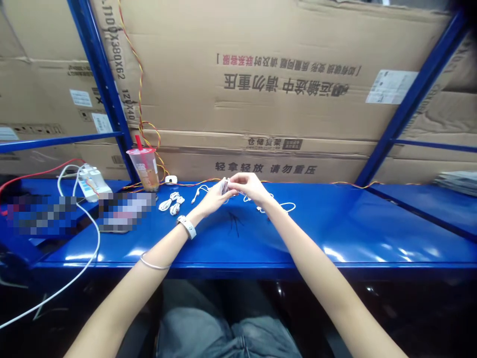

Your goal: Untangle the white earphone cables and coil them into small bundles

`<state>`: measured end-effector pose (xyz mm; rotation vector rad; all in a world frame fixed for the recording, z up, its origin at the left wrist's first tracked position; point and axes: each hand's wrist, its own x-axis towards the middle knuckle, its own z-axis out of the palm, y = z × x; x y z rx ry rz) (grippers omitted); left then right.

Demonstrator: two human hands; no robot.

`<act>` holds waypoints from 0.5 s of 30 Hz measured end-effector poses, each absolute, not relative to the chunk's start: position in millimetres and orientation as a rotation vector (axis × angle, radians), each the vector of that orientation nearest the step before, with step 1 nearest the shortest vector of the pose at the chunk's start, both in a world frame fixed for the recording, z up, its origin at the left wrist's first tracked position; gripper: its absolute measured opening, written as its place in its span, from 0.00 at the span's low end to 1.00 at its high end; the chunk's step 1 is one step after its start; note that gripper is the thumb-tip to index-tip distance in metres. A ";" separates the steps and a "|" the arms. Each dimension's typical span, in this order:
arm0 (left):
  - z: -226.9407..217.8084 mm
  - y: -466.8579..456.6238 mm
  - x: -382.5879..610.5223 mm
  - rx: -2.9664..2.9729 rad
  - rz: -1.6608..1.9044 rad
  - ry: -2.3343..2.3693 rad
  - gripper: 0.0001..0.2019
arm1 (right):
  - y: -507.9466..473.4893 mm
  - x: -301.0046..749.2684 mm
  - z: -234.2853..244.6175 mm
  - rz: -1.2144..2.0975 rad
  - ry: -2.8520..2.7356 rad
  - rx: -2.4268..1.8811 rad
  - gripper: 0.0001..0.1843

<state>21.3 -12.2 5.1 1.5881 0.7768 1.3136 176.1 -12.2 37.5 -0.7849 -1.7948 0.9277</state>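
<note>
My left hand [215, 199] is closed around a white cable [224, 186], gathered into a small bundle above the blue shelf. Close beside it, my right hand [249, 187] pinches at the same bundle with thumb and fingertips; the fingers partly hide it. Several thin black ties [234, 223] lie on the shelf below the hands. Left of my left hand rest coiled white cables [172, 203], wound into bundles, and a loose white cable end [199, 193]. Another loose white cable [288, 205] curves across the surface to the right of my right hand.
The blue metal shelf [335, 223] ends at a front edge above my lap. A lidded drink cup [146, 169] with a red straw stands at the back left, near a white power strip [95, 184] and a blurred flat object [124, 214]. Cardboard boxes [283, 114] form the back.
</note>
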 end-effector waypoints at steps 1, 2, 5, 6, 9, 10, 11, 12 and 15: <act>2.9 -12.6 22.7 1.604 1.272 0.759 0.12 | -11.8 173.8 35.7 0.957 -1.779 -0.770 0.15; 0.8 -12.5 23.6 1.617 1.242 0.734 0.12 | -11.2 172.0 34.1 0.973 -1.766 -0.759 0.15; -2.9 -9.7 23.3 1.456 1.248 0.628 0.15 | -7.9 171.0 31.6 0.931 -1.744 -0.775 0.16; -2.7 -8.3 22.4 1.371 1.266 0.589 0.15 | -6.6 172.5 31.6 0.912 -1.752 -0.797 0.16; 1.6 -4.0 17.7 1.146 1.351 0.506 0.13 | -3.2 181.5 34.5 0.943 -1.837 -0.892 0.15; 3.6 -2.7 15.9 1.083 1.390 0.489 0.12 | -2.3 185.5 36.1 0.965 -1.869 -0.916 0.15; 5.4 -1.5 14.0 1.026 1.431 0.473 0.11 | -1.6 189.7 37.8 0.981 -1.893 -0.932 0.14; 6.8 -0.4 12.3 0.973 1.472 0.459 0.11 | -0.9 193.9 39.5 0.995 -1.910 -0.942 0.15; 9.0 2.3 8.4 0.864 1.557 0.442 0.11 | 1.4 205.9 43.1 1.061 -1.948 -0.974 0.16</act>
